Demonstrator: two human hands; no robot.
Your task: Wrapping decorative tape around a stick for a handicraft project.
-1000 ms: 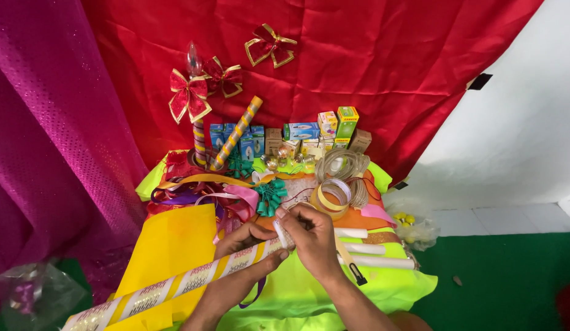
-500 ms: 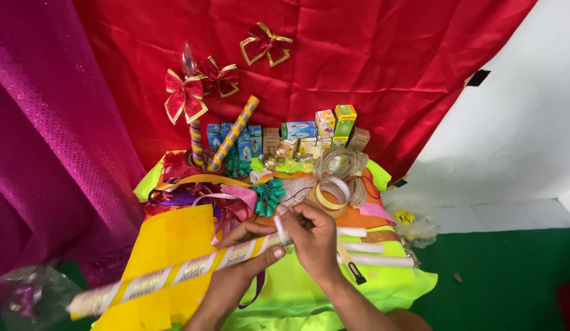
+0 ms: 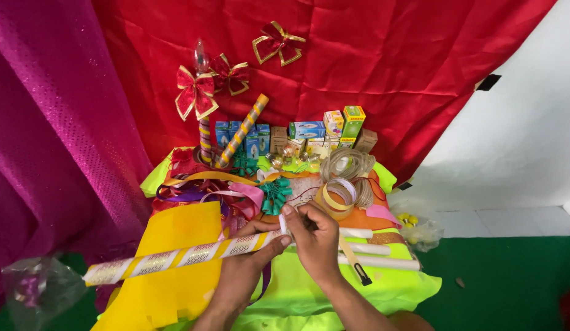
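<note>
A long tube wrapped in yellow and gold patterned ribbon [image 3: 174, 257] lies almost flat across the yellow sheet of paper [image 3: 174, 270], with its far end pointing away to the left of the hands. The left hand [image 3: 245, 270] is closed around the near end of the tube from below. The right hand [image 3: 315, 236] is just beside it, and its fingers pinch a small white piece [image 3: 283, 224] at the tip of the tube. Just beyond the right hand lie rolls of clear tape [image 3: 336, 196] and a green ribbon rosette [image 3: 274, 195]. To the right of this hand lie plain white tubes [image 3: 383, 262]. Further behind stand small coloured boxes [image 3: 306, 130] against a red cloth [image 3: 371, 67].
</note>
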